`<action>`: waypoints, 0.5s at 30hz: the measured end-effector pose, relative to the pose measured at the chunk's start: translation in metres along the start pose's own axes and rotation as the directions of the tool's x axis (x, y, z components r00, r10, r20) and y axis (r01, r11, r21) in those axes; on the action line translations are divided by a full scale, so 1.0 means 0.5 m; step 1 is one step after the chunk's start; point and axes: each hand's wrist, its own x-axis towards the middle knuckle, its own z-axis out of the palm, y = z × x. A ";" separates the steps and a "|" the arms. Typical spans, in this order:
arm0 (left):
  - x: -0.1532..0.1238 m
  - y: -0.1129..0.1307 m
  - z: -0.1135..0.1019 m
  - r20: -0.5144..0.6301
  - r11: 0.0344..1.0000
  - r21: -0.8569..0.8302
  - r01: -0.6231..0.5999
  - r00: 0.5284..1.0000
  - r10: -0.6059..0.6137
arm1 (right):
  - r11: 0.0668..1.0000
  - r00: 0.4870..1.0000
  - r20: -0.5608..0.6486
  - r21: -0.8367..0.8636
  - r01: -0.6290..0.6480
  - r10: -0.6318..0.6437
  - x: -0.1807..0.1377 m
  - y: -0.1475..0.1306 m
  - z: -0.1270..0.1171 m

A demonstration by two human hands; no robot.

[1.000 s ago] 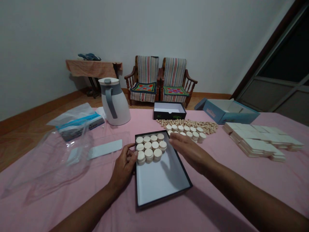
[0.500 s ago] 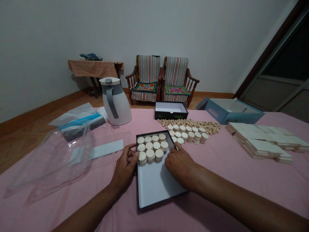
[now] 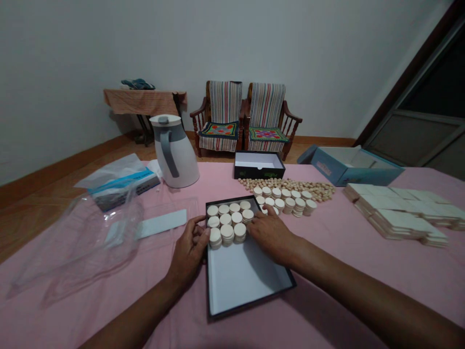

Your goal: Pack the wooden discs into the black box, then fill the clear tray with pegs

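Observation:
A shallow black-edged box lid (image 3: 247, 283) with a white inside lies on the pink cloth. Several stacks of round wooden discs (image 3: 225, 230) fill its far half in rows. At the lid's left edge, my left hand (image 3: 189, 247) grips the side, thumb near the closest stack. My right hand (image 3: 271, 235) reaches over the right edge with fingers curled down beside the right-hand stacks; whatever they hold is hidden. Beyond that hand, more disc stacks (image 3: 288, 204) stand on the cloth.
Small wooden beads (image 3: 301, 186) lie behind the loose stacks, near a black box (image 3: 258, 172). Square wooden pieces (image 3: 397, 213) and a blue box (image 3: 358, 172) are at right. To the left are a white jug (image 3: 181, 162), a tissue pack (image 3: 125, 189) and clear plastic trays (image 3: 90, 242).
My right hand has shifted slightly up and left, closer to the stacks in the lid. The left hand stays on the lid's edge.

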 end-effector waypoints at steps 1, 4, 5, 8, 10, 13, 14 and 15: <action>0.000 0.000 0.000 -0.001 1.000 0.001 -0.002 1.000 0.002 | 1.000 1.000 -0.015 0.002 0.003 -0.003 -0.004 0.000 -0.004; 0.001 0.001 -0.001 0.001 1.000 0.004 -0.004 1.000 0.004 | 1.000 0.999 -0.040 0.018 -0.005 0.006 -0.021 -0.006 -0.024; 0.001 0.001 -0.001 0.000 1.000 0.009 -0.007 1.000 0.007 | 1.000 0.999 -0.034 0.030 0.002 -0.001 -0.028 -0.010 -0.031; 0.002 -0.001 -0.001 -0.008 1.000 0.021 -0.015 1.000 0.015 | 0.994 0.996 0.034 0.072 0.078 -0.081 -0.042 -0.026 -0.035; 0.002 -0.003 -0.001 -0.014 1.000 0.015 -0.010 1.000 0.010 | 0.988 0.987 0.088 0.085 0.129 -0.137 -0.043 -0.036 -0.027; 0.000 -0.004 -0.001 -0.018 1.000 0.000 -0.001 1.000 0.001 | 0.986 0.984 0.079 0.065 0.153 -0.157 -0.032 -0.044 -0.006; 0.000 -0.004 0.000 -0.019 1.000 -0.004 0.002 1.000 -0.002 | 0.986 0.986 0.057 0.057 0.155 -0.158 -0.026 -0.045 -0.001; 0.000 -0.003 0.000 -0.019 1.000 -0.009 0.005 1.000 -0.005 | 0.986 0.986 0.038 0.051 0.158 -0.160 -0.021 -0.045 0.004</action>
